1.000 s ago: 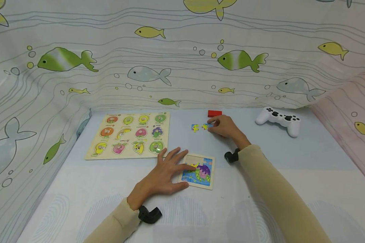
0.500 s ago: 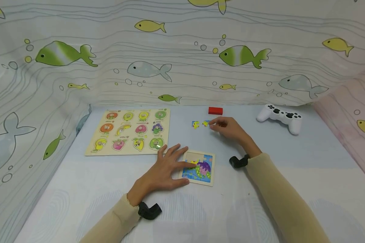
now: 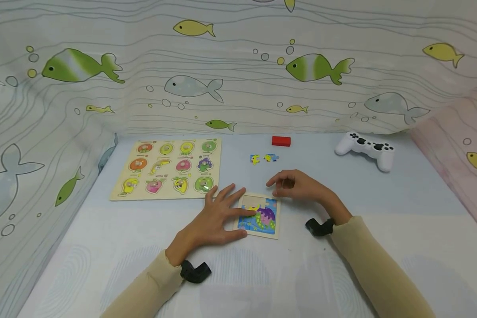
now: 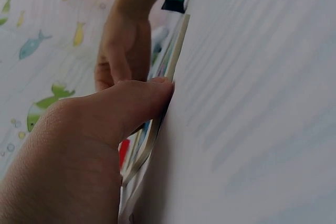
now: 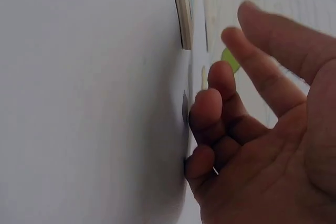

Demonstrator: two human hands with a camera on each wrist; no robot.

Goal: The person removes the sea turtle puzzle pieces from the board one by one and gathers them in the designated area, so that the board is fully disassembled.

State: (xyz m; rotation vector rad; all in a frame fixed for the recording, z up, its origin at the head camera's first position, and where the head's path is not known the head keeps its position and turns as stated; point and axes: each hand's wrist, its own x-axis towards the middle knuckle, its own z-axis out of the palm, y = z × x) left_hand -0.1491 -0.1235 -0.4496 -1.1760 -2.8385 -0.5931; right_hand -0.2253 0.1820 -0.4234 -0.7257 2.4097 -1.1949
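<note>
While my left hand [image 3: 216, 222] rests, fingers spread, on the square, wooden-framed blue-and-purple jigsaw [image 3: 265, 221], I judge assembly unfinished, my right hand [image 3: 302, 186], loosely curved and apparently empty nearby, needing next to pinch a blue-and-yellow piece [image 3: 255, 159] beyond.

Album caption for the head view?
Left hand spread over a framed puzzle, right hand near it, loose pieces beyond.
</note>
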